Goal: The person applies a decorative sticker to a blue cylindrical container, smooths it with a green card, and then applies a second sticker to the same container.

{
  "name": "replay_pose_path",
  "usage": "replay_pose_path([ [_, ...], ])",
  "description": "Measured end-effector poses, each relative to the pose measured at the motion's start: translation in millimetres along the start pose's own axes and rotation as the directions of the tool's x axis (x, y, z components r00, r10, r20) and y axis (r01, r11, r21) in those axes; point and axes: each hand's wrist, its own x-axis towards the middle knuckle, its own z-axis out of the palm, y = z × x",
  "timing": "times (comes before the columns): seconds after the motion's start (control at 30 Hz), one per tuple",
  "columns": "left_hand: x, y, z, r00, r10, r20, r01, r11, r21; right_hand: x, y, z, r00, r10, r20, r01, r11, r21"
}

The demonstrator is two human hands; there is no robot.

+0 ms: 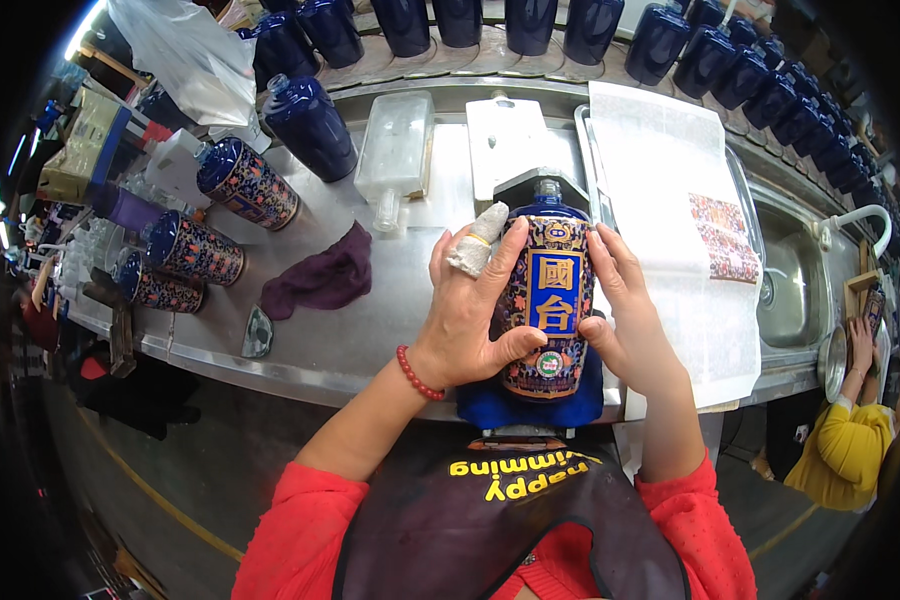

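In front of me a dark blue bottle (pixel 552 345) lies neck away, wrapped in a colourful flowered label with a blue-and-gold centre panel. It rests on a blue cloth pad (pixel 480 407) at the counter's front edge. My left hand (pixel 460 325) grips its left side, thumb on the lower front; one finger is wrapped in whitish material, and red beads circle the wrist. On the right side, my right hand (pixel 630 325) holds the bottle with fingers along the edge and thumb near the panel. The undersides of the fingers are partly hidden.
Left: labelled bottles (pixel 247 183), a plain blue bottle (pixel 312 130), a purple cloth (pixel 325 275) and a flat scraper-like piece (pixel 258 333). Beyond lie a clear bottle (pixel 395 145) and a conveyor (pixel 480 65) of blue bottles. Right: white sheets (pixel 660 160), flowered labels (pixel 725 240), a sink (pixel 795 290), a yellow-clad co-worker (pixel 840 455).
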Motion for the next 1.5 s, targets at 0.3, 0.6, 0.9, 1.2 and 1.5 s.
replay_pose_path([
  [0.3,1,3,-1,1.0,-0.014,0.0,0.014,1.0,0.001,-1,8,1,0.999,0.03,0.015,-0.032,0.99,0.139],
  [0.6,-15,-16,3,0.999,0.011,0.042,-0.001,0.971,-0.237,-16,12,-7,0.998,-0.056,0.039,0.053,0.995,0.081],
  [0.9,-20,-19,6,0.991,0.123,0.056,-0.107,0.969,-0.224,-23,16,6,0.998,-0.003,0.061,-0.003,0.996,0.09],
  [1.2,-20,-24,5,0.984,0.161,0.08,-0.143,0.971,-0.19,-22,22,3,0.994,-0.041,0.105,0.029,0.992,0.12],
  [1.5,-20,-26,7,0.981,0.181,0.063,-0.169,0.973,-0.158,-20,23,1,0.989,0.018,0.146,-0.042,0.985,0.165],
])
